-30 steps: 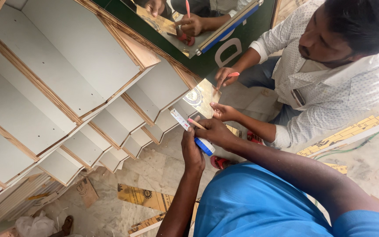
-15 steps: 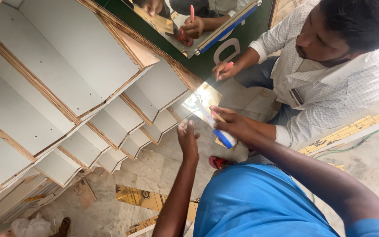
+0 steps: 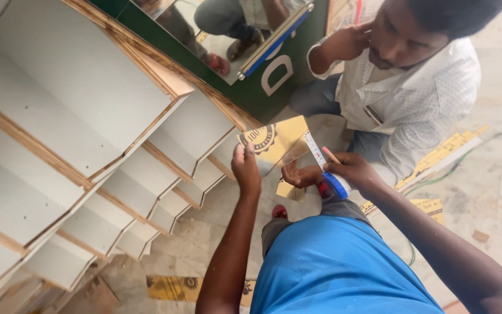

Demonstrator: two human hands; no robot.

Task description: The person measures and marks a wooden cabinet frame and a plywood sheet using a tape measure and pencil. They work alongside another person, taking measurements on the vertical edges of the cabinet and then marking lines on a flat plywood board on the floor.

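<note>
Fingers of the left hand [image 3: 246, 168] are pinching the near-left edge of a tan-covered sheet [image 3: 275, 142]; the right hand [image 3: 352, 170] is closing round a blue-capped marker [image 3: 326, 170], its long axis slanting, cap toward the wearer, beside a pencil [image 3: 330, 155]

This is a carpentry workshop or furniture work site: a big unfinished shelf unit [image 3: 88, 151] of white laminated board with raw plywood edges (many open compartments) lies on a dusty stone floor [image 3: 495, 192] with cardboard scraps [image 3: 172, 288].
</note>
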